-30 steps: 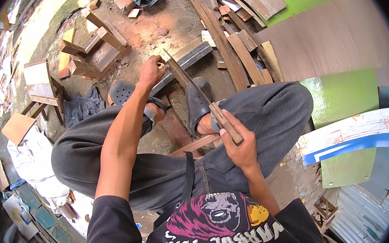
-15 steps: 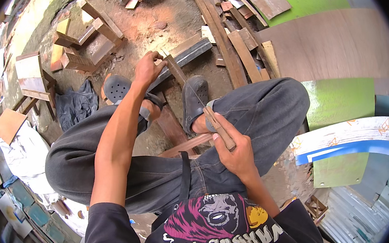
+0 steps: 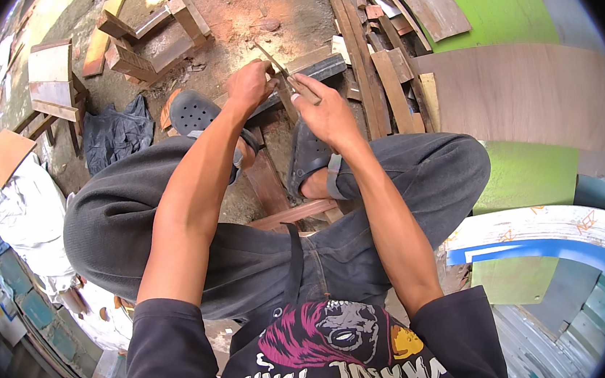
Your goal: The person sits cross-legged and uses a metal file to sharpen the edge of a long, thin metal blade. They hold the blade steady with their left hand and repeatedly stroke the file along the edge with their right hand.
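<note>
My right hand (image 3: 326,112) is closed round the wooden handle (image 3: 305,91) of a long tool. Its thin, narrow blade (image 3: 272,59) points up and away to the left; seen nearly edge-on, its exact kind cannot be told. Close beside it, my left hand (image 3: 250,86) has its fingers curled at a narrow wood strip (image 3: 287,104), whose far end is hidden by my hands. Under both hands a dark grey bar (image 3: 320,71) lies slantwise between my shoes (image 3: 193,113).
Joined wooden pieces (image 3: 158,46) stand at the far left, near a small wooden stand (image 3: 52,85) and a black plastic sheet (image 3: 119,134). Long planks (image 3: 359,59) and offcuts lie right of centre. Large boards (image 3: 519,91) cover the right side. A reddish plank (image 3: 265,181) lies between my feet.
My right hand has pushed the tool forward, from near my right knee up beside my left hand. The blade now reaches beyond the left hand. The view has shifted slightly.
</note>
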A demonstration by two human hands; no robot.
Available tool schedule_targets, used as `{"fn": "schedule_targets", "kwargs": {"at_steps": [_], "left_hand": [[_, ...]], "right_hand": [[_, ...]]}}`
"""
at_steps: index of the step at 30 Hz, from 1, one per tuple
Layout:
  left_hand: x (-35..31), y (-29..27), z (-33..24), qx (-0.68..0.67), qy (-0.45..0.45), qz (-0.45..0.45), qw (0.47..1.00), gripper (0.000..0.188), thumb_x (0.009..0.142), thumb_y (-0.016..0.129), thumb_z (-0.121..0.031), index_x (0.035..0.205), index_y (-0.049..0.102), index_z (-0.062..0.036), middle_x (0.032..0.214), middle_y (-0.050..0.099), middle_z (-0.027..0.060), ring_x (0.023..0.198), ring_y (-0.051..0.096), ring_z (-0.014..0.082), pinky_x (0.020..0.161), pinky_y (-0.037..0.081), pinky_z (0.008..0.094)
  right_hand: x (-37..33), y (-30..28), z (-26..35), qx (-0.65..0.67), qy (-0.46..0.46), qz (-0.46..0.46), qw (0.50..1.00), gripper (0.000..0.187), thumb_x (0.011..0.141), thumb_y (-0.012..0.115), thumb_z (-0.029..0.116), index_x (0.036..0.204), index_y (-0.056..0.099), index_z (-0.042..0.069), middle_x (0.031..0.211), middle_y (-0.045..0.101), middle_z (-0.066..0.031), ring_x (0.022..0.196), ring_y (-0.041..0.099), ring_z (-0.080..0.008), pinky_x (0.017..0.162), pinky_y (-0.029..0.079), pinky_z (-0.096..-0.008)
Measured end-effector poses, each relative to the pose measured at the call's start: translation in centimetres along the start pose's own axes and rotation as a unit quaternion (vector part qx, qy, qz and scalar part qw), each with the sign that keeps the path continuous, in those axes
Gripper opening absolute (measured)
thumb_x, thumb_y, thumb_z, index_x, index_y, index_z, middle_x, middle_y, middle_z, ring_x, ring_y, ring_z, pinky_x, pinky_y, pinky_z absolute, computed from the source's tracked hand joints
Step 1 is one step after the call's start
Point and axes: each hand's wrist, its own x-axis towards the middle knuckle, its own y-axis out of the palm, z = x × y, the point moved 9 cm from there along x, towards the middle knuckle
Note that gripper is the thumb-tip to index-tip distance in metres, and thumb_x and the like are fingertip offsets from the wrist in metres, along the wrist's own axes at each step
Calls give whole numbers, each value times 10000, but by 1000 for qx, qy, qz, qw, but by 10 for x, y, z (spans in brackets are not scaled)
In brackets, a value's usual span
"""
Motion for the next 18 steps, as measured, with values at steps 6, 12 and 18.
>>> {"fn": "schedule_targets", "kwargs": {"at_steps": [6,12,18], "left_hand": [[-12,-3,23,-12,-34,14,999,304,828,807,-324,1072,757,-148,1110,730,103,1046,694,351,873,545,474],[-5,5,28,-53,-3,-13,999,278,823,812,-317,1031,759,-140,1078,722,88,1025,694,345,855,544,474],[11,2,12,-21,-12,-23,999,250,817,802,-288,1020,766,-146,1038,728,84,1004,702,336,835,550,467]], "right_hand": [[-113,-20,31,46,-14,-20,999,500,987,644,295,1404,603,23,1310,680,-228,1255,646,-332,1042,484,-375],[-102,-20,-3,49,-26,-45,997,406,1004,601,164,1369,624,-13,1322,683,-202,1256,644,-291,1062,473,-367],[58,31,-2,-31,12,-54,998,450,979,623,277,1348,642,22,1286,675,-253,1227,640,-396,1045,476,-404]]}}
